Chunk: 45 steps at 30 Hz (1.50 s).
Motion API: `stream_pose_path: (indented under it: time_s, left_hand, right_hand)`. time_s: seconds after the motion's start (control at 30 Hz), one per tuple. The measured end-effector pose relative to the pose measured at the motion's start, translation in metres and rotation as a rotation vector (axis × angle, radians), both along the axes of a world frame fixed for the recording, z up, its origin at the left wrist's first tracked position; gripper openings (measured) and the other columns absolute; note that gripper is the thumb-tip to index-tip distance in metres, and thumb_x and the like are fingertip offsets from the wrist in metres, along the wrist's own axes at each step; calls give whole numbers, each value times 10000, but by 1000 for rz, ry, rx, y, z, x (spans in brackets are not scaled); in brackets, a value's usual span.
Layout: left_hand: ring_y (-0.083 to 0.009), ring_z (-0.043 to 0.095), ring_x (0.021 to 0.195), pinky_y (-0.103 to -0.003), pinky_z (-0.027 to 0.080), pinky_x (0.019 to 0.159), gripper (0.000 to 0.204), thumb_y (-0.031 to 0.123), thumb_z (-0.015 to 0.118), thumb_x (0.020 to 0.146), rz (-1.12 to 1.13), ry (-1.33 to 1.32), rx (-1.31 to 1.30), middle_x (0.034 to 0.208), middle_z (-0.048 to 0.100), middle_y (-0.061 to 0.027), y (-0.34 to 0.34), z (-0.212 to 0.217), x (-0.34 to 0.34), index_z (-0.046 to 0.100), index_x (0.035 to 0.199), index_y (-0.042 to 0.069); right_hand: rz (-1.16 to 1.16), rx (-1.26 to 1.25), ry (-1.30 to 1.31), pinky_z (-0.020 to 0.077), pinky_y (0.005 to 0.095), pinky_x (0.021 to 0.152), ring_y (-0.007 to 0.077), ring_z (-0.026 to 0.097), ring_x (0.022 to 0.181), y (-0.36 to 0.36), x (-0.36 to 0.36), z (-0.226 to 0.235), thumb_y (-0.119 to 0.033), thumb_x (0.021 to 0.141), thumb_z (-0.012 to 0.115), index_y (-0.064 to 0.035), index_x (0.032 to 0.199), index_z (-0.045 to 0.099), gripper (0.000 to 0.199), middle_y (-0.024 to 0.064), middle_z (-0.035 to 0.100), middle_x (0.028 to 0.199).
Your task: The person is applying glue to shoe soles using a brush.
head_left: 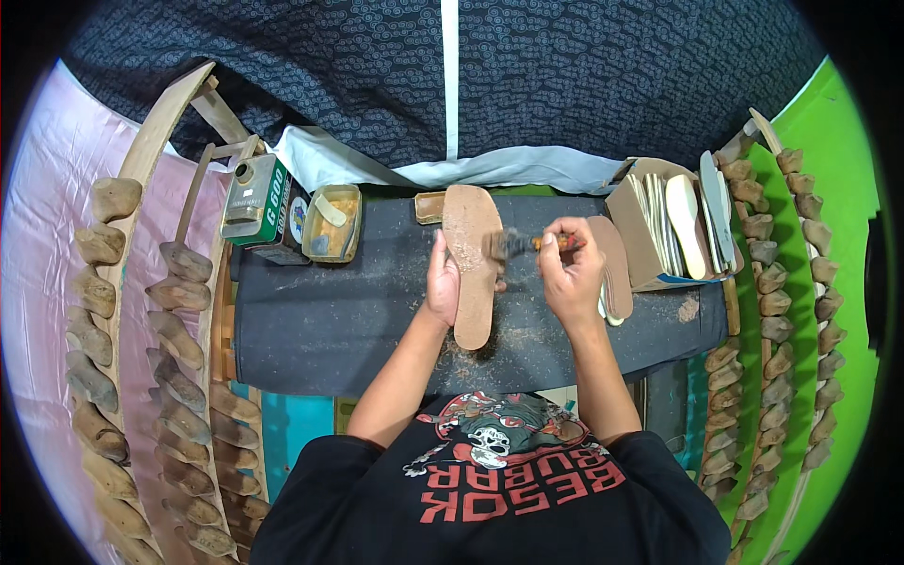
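A brown shoe sole (470, 273) is held upright over the dark work cloth, with its wide end away from me. My left hand (443, 282) grips it from the left edge, and fingertips show at its right side. My right hand (573, 273) is closed round the orange and black handle of a brush (513, 245). The dark brush head meets the right edge of the sole's upper half. Wet-looking, shiny patches show on the sole's upper face. Beside my right hand lies a stack of brown soles (612, 268), partly hidden by that hand.
A cardboard box (636, 235) of pale insoles stands at right. At left are a green and white metal can (256, 207) and a shallow tin (334, 226) with a spatula. A small tray (429, 207) sits behind the sole. Racks of wooden shoe lasts (179, 348) flank the crumb-strewn table (311, 330).
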State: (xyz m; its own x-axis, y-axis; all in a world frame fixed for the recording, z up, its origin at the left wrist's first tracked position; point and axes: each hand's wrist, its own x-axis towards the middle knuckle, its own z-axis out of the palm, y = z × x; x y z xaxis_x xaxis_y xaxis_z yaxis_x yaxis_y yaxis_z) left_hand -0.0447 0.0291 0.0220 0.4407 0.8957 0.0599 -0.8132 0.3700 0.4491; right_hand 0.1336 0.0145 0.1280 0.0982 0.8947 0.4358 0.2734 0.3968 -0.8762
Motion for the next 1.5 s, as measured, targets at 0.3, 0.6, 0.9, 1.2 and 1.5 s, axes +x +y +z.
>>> stream_pose_path:
  time_s: [0.3,0.6,0.9,1.2,1.5]
  left_hand:
    - [-233,659,1087,-425,579,820,766,734,266,997,20,15,-89,1296,647,-65,-3,-8,2,531,1431,162]
    - [-261,660,1073,-483,567,843,797,747,243,987,20,-39,-138,1268,662,-83,3,-6,-6,555,1405,146]
    - [-234,670,1039,-427,571,830,769,737,255,995,48,-22,-116,1242,664,-64,0,0,1,534,1419,159]
    - [-238,648,1112,-406,550,922,740,685,276,1021,19,-16,-76,1285,646,-84,0,11,7,496,1453,125]
    - [-245,650,1096,-410,520,975,746,694,291,1016,16,23,-126,1260,654,-83,-2,21,3,513,1443,124]
  right_hand:
    - [41,-7,19,419,238,511,36,529,571,-7,-4,14,-59,944,633,-25,942,591,55,-4,604,677]
    - [10,0,-34,421,242,515,47,523,566,-8,4,8,-42,939,624,-24,924,580,50,8,595,681]
    - [76,-33,-177,408,238,515,41,511,577,-20,0,20,-68,954,632,-22,928,574,79,8,581,682]
    - [131,101,-102,421,256,509,67,534,553,-11,-18,19,-77,952,629,-30,983,583,73,19,585,675]
    - [184,108,-112,421,262,502,66,527,540,-6,-7,20,-82,952,638,-31,970,589,73,14,577,663]
